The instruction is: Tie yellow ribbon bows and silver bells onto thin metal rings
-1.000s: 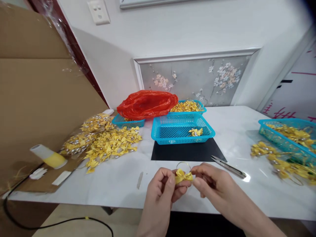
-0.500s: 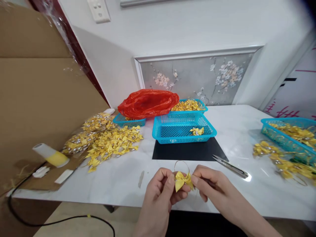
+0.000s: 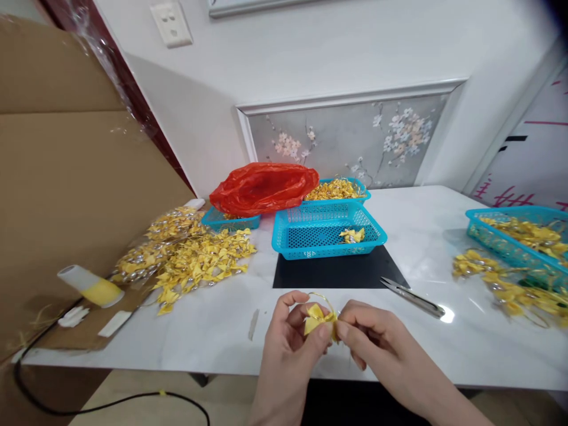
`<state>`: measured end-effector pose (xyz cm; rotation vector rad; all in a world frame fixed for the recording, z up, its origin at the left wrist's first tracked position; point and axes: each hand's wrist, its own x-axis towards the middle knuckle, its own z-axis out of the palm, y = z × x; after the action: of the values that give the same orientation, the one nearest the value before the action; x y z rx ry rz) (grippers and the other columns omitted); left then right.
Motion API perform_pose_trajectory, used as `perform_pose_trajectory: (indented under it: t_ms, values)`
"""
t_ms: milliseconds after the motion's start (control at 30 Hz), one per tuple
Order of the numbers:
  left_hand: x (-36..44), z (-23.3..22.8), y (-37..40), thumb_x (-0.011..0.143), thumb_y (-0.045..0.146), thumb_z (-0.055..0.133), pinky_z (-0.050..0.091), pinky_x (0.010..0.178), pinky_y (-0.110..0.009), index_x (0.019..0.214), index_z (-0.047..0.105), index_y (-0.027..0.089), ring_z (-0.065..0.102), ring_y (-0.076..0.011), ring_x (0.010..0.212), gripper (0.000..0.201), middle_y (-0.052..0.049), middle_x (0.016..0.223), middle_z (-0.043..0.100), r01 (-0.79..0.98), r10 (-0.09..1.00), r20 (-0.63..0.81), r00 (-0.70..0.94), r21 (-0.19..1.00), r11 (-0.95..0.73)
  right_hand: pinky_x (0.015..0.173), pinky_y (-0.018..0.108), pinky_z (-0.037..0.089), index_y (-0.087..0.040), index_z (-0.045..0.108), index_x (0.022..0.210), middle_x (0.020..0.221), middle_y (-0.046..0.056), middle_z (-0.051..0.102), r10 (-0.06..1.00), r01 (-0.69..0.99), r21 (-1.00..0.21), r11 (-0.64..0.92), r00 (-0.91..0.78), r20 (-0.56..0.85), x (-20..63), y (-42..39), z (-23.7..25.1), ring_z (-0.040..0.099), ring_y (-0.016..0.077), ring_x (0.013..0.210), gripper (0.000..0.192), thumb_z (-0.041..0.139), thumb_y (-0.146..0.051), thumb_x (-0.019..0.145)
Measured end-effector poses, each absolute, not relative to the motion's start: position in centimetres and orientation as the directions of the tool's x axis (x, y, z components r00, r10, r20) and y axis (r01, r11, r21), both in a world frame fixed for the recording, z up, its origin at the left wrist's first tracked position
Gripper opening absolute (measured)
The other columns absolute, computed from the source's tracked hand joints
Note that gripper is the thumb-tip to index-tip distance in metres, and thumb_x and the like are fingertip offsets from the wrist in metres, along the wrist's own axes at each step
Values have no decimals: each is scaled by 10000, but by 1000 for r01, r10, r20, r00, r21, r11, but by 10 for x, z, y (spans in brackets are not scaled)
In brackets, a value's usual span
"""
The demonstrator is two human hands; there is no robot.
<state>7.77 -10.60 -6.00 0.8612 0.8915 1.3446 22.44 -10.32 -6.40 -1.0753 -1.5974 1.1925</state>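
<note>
A yellow ribbon bow [image 3: 315,318] with a loop of thin golden cord is held between both hands, above the table's front edge. My left hand [image 3: 295,349] grips it from the left, thumb pressed over its front. On the other side my right hand [image 3: 375,337] pinches its right edge between thumb and forefinger. Just beyond the hands stands a blue plastic basket [image 3: 328,251] with a few bows [image 3: 352,235] inside, partly on a black sheet [image 3: 331,275]. Metal tweezers or snips [image 3: 412,297] lie to the right of the sheet.
Heaped yellow bows [image 3: 204,260] lie at the left, near a white-and-yellow bottle [image 3: 91,286] on cardboard. A red plastic bag [image 3: 266,189] rests over a basket at the back. Another blue basket [image 3: 479,228] and loose bows [image 3: 506,290] are at the right.
My left thumb has shifted right across the front of the bow, and the bow has turned and moved slightly left. The cord loop now leans toward the left fingers.
</note>
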Motion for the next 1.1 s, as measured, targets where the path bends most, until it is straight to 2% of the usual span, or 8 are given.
perform_pose_trajectory:
  t_ms: [233,333,467,567,767,933,1100]
  values:
    - [81,-61,-98,738,193,767,434,505,-172,887,596,201,591,-100,530,227,34,600,702,-262,993,-16,-115,965,-14,513,246,326,-188,646,722,626,-31,472,956,155,-973,171,-266,126,222,-102,-59,418,109,548,330,475,-340,959]
    - [78,-58,-96,720,183,779,487,555,-191,876,610,195,639,-120,561,230,8,615,750,-221,989,1,-148,975,-34,514,249,322,-185,643,719,634,-25,479,953,230,-942,246,-235,192,223,-98,-55,422,111,554,343,473,-351,966]
    - [77,-54,-94,693,195,802,550,672,-249,881,634,199,721,-176,680,253,-27,692,802,-174,983,28,-183,983,-61,519,252,318,-184,513,629,628,-13,466,883,365,-805,467,-237,405,228,-93,-52,459,120,577,368,452,-298,973]
    - [78,-53,-95,695,187,794,556,674,-261,872,642,210,739,-194,690,234,-23,695,807,-112,974,64,-217,990,-90,508,247,313,-190,460,635,630,-13,458,837,423,-722,547,-255,485,231,-92,-52,466,114,566,347,431,-239,977]
    - [84,-51,-98,708,167,781,546,695,-264,856,655,229,746,-204,712,203,-10,699,808,-16,965,100,-244,994,-107,508,242,318,-195,427,652,652,-18,449,784,523,-608,597,-222,580,235,-95,-53,461,102,556,324,428,-172,975]
    - [87,-48,-99,720,151,755,532,654,-260,784,674,232,721,-200,673,131,-3,685,789,26,966,155,-206,988,-153,546,276,312,-190,480,680,670,1,456,689,650,-423,631,-219,691,237,-92,-59,446,133,608,295,422,-110,958]
    - [86,-50,-99,745,149,743,508,642,-235,758,678,227,689,-177,659,103,6,681,767,46,969,183,-164,983,-178,571,299,311,-187,508,686,669,16,460,642,670,-375,641,-199,741,237,-93,-63,413,153,628,302,411,-78,950]
